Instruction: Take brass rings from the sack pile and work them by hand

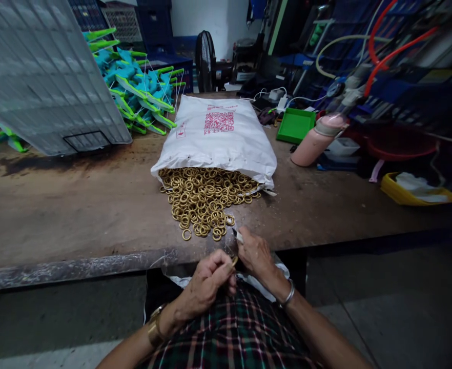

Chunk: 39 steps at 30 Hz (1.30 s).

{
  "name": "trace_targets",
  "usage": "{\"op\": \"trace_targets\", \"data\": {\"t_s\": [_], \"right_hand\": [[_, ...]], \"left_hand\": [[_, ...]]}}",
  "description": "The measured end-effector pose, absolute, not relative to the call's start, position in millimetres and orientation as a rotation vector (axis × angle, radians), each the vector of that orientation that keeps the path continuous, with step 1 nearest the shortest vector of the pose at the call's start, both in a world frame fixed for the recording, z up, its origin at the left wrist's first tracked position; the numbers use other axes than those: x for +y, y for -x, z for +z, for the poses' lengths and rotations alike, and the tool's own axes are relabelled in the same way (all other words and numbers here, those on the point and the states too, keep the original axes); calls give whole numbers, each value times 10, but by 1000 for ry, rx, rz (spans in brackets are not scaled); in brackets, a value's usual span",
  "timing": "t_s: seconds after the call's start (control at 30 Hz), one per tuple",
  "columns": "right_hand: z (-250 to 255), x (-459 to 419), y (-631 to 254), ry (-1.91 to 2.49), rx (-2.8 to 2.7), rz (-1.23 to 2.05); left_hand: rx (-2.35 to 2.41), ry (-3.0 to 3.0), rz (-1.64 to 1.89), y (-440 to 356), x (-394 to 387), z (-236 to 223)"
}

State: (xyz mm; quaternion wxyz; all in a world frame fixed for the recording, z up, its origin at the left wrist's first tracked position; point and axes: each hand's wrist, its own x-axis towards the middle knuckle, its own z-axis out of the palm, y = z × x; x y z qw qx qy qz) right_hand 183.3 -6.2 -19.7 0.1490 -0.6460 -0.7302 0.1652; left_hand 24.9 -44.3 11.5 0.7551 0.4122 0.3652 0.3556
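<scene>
A white sack (218, 136) lies on the wooden table (76, 215), its open mouth spilling a heap of gold rings (205, 202) toward me. My left hand (206, 284) is closed at the table's near edge, pinching a gold ring (235, 260) between thumb and fingers. My right hand (254, 253) is closed just beside it, gripping a small tool with a light tip (237, 236) close to the ring. A clear plastic bag (195, 271) hangs under both hands over my lap.
A grey ribbed crate (45, 77) tilts at the back left beside a pile of blue and green plastic parts (141, 92). A green tray (295, 125), a pink bottle (318, 141), a yellow tray (414, 192) and a fan (206, 61) stand at the back and right.
</scene>
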Motion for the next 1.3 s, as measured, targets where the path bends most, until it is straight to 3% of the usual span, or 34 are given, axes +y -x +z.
{"op": "trace_targets", "data": {"t_s": [0.23,0.77,0.93,1.17,1.3], "right_hand": [[-244,243,-1840,1715,-2063,424],[-188,363,-1794,1866,-2140,456],[-155,404,-1894,1618,-1888,800],[81,255,-1868,1323,-1578,1586],[156,197,-1828,1211,-1413,1786]], "left_hand": [[762,-564,824,-236,-339,55],[707,-100,808,-158,-182,3],[911,-467,912,-213,-63,18],[1132,-1010,990,-257,53,43],[1123,-1052,981,-248,46,49]]}}
